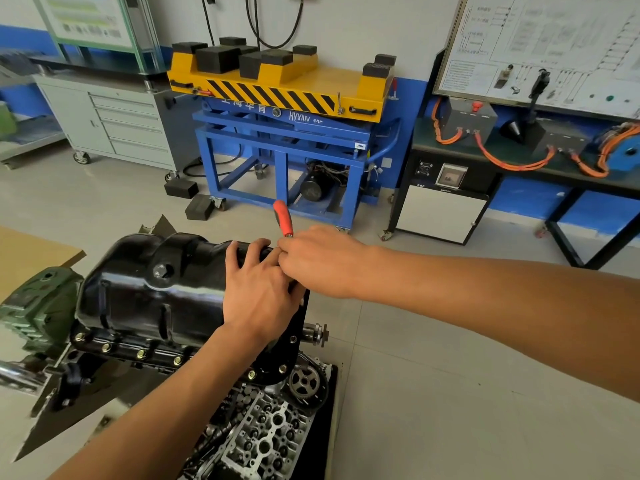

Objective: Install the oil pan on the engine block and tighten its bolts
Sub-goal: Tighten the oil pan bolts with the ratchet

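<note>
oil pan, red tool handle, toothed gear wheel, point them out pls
oil pan [138, 299]: head view, glossy black side wall.
red tool handle [282, 218]: head view, middle of the red grip.
toothed gear wheel [304, 382]: head view, its hub, below the pan.

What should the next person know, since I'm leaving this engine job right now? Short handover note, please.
Left hand rests on the glossy black metal oil pan, apparently steadying it.
Right hand grips a red-handled tool at the pan's far edge.
Done: pan seated; gold-coloured bolts sit in the near flange.
Left: far-side bolts, hidden behind the hands; tightness cannot be judged.
</note>
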